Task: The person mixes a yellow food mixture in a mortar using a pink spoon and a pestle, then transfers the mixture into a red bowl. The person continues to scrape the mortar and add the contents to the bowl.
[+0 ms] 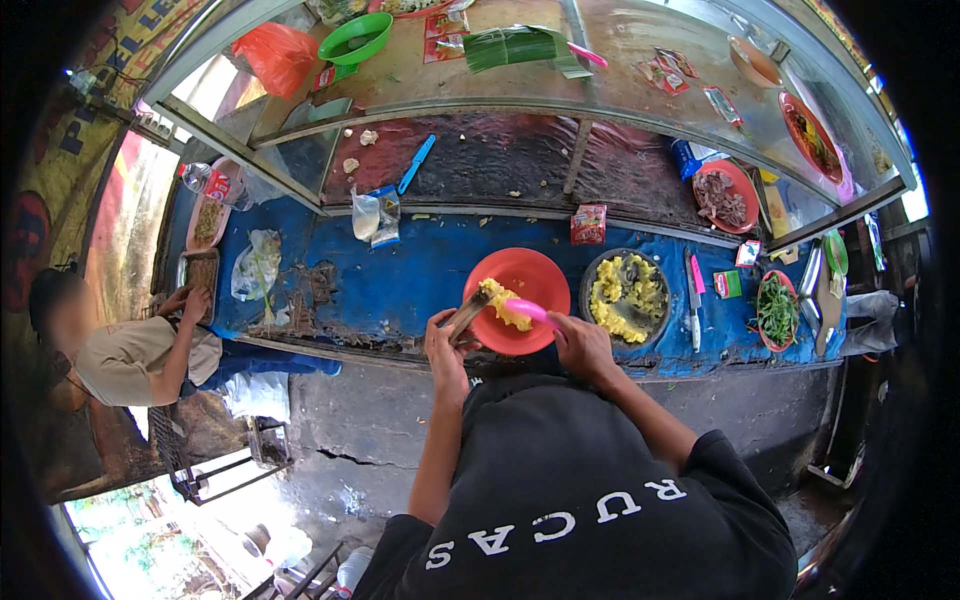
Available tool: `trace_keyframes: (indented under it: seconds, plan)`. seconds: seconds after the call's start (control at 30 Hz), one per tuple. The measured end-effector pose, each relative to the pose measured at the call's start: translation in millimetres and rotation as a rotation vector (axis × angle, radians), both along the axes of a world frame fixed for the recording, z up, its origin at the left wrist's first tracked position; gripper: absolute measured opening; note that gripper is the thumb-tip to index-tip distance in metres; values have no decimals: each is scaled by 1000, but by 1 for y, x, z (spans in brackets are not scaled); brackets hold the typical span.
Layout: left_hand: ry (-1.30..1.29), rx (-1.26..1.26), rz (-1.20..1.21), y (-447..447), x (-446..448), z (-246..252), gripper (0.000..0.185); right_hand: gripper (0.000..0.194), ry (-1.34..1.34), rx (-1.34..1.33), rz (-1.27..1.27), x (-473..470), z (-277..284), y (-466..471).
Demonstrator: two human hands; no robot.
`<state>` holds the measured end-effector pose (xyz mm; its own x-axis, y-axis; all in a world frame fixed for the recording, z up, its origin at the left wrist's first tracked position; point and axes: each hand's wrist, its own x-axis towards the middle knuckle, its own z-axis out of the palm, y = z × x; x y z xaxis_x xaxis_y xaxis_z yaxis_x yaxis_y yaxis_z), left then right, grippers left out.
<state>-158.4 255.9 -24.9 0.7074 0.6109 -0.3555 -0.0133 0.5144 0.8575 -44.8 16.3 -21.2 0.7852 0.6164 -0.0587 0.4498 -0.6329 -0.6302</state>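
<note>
My left hand point(448, 346) grips a wooden pestle point(471, 311), its tip smeared with yellow mash. In my right hand point(586, 346) is the handle of a pink plastic spoon point(527, 308), whose head meets the mash by the pestle tip. Below both tools sits an orange-red plastic bowl point(517, 262) with yellow mash point(517, 316) in it; how much lies on the bowl and how much on the tools is hard to tell. Just right of the bowl, a dark stone mortar point(625, 337) holds more lumpy yellow mash point(609, 289).
A pink-handled knife point(696, 274) and a white-handled knife point(694, 322) lie right of the mortar, before a basket of green leaves point(777, 311). Behind runs a framed glass case point(450, 109). Red sachets point(589, 224) lie at its foot. Another person point(127, 356) works over a metal tray point(201, 266) at left.
</note>
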Motion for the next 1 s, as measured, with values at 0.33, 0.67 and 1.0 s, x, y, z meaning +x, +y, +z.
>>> trace_keyframes:
  seconds: [0.33,0.67,1.0]
  plan:
    - [152,229,-157,3,7,5,36,33,136,203,-324,-13,40,8]
    - [206,200,-155,-15,7,6,43,38,23,109,-121,-20,17,11]
    - [265,171,-128,-27,2,10,42,37,40,109,-32,-18,16,8]
